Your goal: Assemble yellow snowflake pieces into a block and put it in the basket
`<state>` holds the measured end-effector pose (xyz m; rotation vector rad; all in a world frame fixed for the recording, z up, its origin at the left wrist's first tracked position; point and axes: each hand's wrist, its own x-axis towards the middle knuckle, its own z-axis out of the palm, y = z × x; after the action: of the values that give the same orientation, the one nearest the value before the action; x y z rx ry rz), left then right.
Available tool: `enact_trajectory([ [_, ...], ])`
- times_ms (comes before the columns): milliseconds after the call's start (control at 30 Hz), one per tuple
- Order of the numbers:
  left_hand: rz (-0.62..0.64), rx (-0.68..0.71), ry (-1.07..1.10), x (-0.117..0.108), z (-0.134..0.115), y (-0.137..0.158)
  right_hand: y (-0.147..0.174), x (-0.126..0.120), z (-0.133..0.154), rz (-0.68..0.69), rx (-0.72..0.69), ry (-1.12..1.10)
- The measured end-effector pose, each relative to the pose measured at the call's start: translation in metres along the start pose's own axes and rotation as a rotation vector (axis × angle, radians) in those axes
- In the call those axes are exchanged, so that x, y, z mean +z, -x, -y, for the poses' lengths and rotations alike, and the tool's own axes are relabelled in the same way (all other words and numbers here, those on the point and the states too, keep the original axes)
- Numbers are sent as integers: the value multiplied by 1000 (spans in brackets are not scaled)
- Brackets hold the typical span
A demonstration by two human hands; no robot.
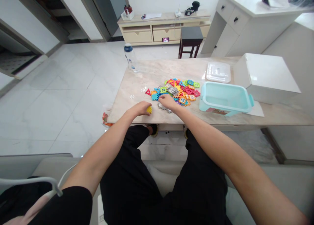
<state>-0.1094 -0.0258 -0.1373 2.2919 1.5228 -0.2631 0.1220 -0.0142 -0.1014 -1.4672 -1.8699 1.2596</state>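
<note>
Near the table's front edge, my left hand (143, 108) is closed around a yellow toothed plastic building piece (149, 109). My right hand (167, 101) rests at the near left side of a pile of colourful interlocking plastic pieces (185, 91), its fingers bent and pressed together; whether anything is between them is hidden. Beside its fingers lies a blue piece (154, 96), and grey pieces (164, 107) lie just below the hand. A red triangular piece (148, 92) sits at the pile's left, with small white window-like frames (132, 96) farther left.
A light teal plastic bin (225, 97) stands right of the pile, with a clear lid (218, 71) behind it and a white box (268, 76) at the far right. A water bottle (130, 58) stands at the back left corner of the table (152, 69). A dark stool (191, 36) is beyond.
</note>
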Motion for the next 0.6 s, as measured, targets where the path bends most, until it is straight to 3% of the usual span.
enact_trajectory([
  [600, -28, 27, -52, 0, -4, 3, 0, -5, -2, 41, -30, 11],
])
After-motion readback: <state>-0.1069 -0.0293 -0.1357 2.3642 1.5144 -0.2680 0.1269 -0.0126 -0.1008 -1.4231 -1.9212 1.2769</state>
